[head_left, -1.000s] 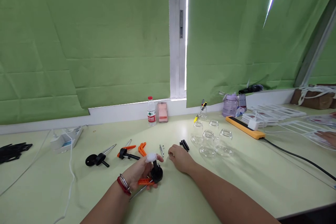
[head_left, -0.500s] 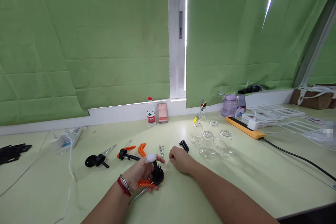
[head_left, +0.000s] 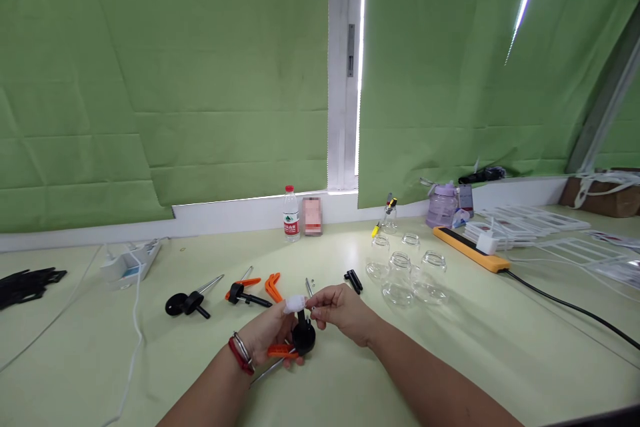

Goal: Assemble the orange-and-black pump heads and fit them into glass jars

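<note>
My left hand (head_left: 274,333), its thumb wrapped in something white, is closed around a black round cap assembly (head_left: 303,339) with an orange lever (head_left: 283,350) and a thin metal rod (head_left: 267,371) pointing down to the left. Close by the wrapped thumb, my right hand (head_left: 341,310) pinches its thumb and forefinger together; whatever is between them is too small to make out. Just beyond the fingers lie a metal rod (head_left: 309,287) and a tiny part. Two similar black assemblies (head_left: 193,303) (head_left: 241,293) lie to the left, with loose orange levers (head_left: 273,287) behind my left hand.
Several clear glass jars (head_left: 399,280) stand at the right, with black tubular parts (head_left: 354,281) beside them. Behind are a water bottle (head_left: 291,215), a pink box (head_left: 313,217) and a purple jug (head_left: 441,205). An orange power strip (head_left: 470,250) and white cables lie on the table.
My right hand has come up from the table and moved left, bringing its pinched fingers to the left thumb. The left hand still holds the black cap assembly.
</note>
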A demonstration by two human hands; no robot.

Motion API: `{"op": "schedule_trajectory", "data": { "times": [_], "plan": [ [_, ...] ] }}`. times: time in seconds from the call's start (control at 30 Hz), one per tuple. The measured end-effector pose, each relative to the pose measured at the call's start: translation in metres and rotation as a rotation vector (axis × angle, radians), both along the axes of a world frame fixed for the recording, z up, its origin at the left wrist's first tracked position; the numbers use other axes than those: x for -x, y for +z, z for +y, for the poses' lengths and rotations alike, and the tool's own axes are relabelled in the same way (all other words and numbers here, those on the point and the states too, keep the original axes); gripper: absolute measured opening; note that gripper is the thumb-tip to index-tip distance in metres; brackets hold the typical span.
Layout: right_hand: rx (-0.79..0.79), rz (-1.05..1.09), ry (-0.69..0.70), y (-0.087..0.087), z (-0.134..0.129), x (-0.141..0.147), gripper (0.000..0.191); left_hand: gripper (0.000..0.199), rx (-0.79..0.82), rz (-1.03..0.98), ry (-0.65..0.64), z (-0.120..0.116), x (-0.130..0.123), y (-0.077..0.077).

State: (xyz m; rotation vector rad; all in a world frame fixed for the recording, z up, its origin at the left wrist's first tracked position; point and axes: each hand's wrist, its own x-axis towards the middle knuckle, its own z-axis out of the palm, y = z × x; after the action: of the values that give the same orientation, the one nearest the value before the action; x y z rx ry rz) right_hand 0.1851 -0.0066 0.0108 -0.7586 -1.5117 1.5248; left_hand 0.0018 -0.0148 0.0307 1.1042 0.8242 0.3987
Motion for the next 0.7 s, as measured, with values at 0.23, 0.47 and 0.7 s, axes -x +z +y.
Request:
{"op": "schedule_trajectory", "data": {
  "times": [0.23,0.47,0.7],
  "plan": [
    [-0.101,-0.042,-0.004,-0.0032,0.0003,0.0020,0.013,0.044,0.009,0.035,0.027,-0.0004,-0.0025,-0.0010],
    [-0.238,-0.072,-0.002,-0.0050,-0.0002,0.0043,0.008,0.044,0.006,0.101,0.083,-0.0019,-0.0041,-0.0006],
    [-0.170,-0.011,0.011,-0.0053,-0.0006,0.0074,0.008,0.047,0.016,0.112,0.084,-0.0018,-0.0050,0.0000]
  ]
}}
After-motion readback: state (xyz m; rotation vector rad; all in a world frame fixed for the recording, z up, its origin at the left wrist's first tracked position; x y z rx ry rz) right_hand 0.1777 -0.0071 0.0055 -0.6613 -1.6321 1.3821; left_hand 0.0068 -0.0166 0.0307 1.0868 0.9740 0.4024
